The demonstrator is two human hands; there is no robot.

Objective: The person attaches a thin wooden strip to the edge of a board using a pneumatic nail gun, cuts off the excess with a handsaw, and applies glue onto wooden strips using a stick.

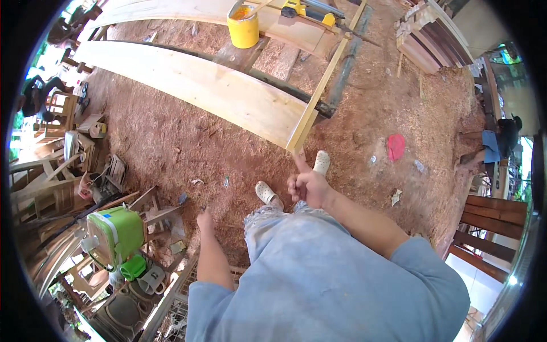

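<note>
My right hand (309,187) reaches forward with its index finger stretched out to the near end of a long, narrow wooden strip (313,108). The fingertip seems to touch that end; the other fingers are curled and nothing shows in them. Under the strip lies the near end of a wide pale board (194,85), which runs off to the far left on dark supports. My left hand (205,220) hangs low at my left side, away from the board. Its fingers look curled in, and whatever they hold, if anything, is hidden.
A yellow bucket (244,33) and a yellow power tool (307,12) rest on farther boards. Stacked timber (436,37) stands at far right. A green cooler box (117,233) sits among wood scraps at left. Shavings and a red scrap (395,147) litter the ground.
</note>
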